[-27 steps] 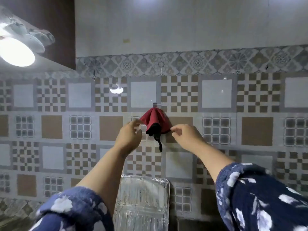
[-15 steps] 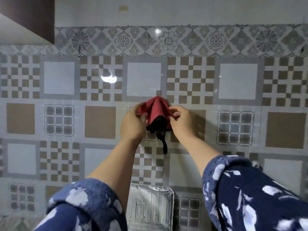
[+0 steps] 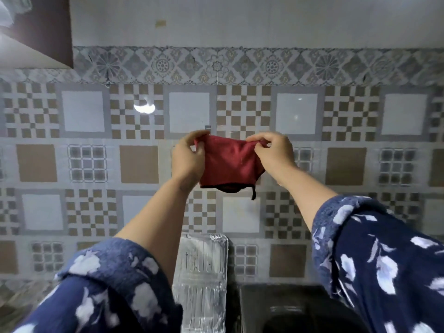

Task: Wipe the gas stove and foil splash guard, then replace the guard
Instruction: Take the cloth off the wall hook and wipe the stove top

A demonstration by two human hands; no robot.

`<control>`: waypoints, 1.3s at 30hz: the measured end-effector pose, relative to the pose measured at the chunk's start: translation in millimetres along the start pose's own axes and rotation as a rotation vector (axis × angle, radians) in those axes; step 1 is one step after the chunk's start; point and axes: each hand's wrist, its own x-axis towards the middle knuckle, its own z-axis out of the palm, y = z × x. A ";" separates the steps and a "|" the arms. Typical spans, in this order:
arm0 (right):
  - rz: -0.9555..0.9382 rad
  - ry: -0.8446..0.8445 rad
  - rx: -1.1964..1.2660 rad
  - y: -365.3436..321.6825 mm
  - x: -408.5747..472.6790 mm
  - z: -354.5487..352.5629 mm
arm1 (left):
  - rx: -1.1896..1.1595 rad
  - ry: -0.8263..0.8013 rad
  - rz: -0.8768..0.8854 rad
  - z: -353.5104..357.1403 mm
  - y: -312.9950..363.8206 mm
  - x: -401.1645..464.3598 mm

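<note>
Foil splash guard [image 3: 200,272] upright against tiled wall; left hand [image 3: 186,157] and right hand [image 3: 272,155] pinch red cloth [image 3: 229,163] spread between them.

Dim, bluish light; lamp glare on wall tiles [image 3: 144,108]; edges blurred.

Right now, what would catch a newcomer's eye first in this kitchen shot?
The red cloth, stretched between the left hand and right hand against the patterned tile wall at centre. Below it, the shiny foil splash guard stands against that wall.
</note>
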 end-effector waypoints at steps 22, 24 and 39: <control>0.614 -0.475 -0.010 36.8 -356.8 -224.7 | 0.238 -0.265 -0.568 -18.7 42.0 -409.0; 0.487 -0.546 -0.219 48.6 -375.7 -224.2 | 0.329 -0.293 -0.545 -21.4 36.8 -426.0; -0.216 -1.037 -0.571 36.2 -409.6 -165.8 | 0.856 -0.627 -0.114 -54.1 16.6 -455.1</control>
